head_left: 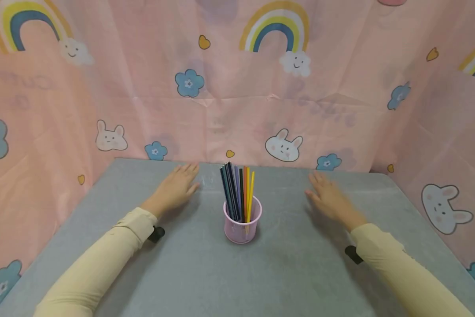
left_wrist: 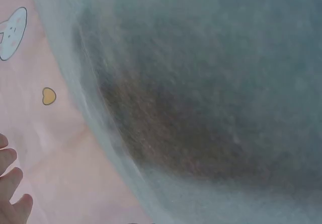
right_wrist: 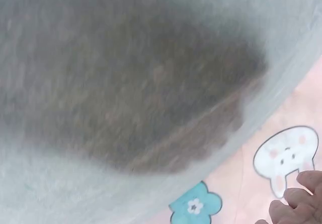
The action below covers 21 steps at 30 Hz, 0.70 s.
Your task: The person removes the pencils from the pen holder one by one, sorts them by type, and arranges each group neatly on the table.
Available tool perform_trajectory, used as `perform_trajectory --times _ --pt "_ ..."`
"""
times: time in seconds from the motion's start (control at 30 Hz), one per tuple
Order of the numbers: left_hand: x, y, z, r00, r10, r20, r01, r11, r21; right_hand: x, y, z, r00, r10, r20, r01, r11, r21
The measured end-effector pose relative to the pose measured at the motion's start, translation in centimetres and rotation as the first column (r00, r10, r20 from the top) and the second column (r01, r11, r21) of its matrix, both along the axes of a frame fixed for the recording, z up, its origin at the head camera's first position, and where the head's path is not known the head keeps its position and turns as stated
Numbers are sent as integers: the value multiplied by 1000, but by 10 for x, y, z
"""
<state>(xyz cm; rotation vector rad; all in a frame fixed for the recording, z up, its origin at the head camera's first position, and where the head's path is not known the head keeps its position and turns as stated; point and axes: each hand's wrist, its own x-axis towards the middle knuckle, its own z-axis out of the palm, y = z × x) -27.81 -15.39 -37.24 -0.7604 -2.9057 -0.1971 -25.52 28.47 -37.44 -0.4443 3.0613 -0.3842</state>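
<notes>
A pink mesh pencil cup (head_left: 240,231) stands upright at the middle of the table in the head view. Several colored pencils (head_left: 237,193) lean in it, dark ones to the left, yellow and orange ones to the right. To the left of the cup, my left hand (head_left: 175,187) is held over the table with its fingers extended, holding nothing. My right hand (head_left: 332,198), slightly blurred, is on the other side, fingers also extended and nothing in it. Both hands are apart from the cup. Each wrist view shows only fingertips at a lower corner.
The grey table (head_left: 241,281) reaches back to a pink curtain (head_left: 237,114) printed with rainbows, rabbits and flowers, which also hangs at both sides. A dark wrist device (head_left: 156,234) shows under the left cuff, and a similar one (head_left: 354,254) under the right cuff.
</notes>
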Motion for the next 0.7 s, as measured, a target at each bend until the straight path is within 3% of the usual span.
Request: perform_trajectory --times 0.53,0.7 --pt "18 11 3 999 -46 27 45 998 45 23 -23 2 999 27 20 -25 995 -91" --pt "23 12 3 998 -57 7 57 997 58 27 -25 3 998 53 40 -47 990 -135"
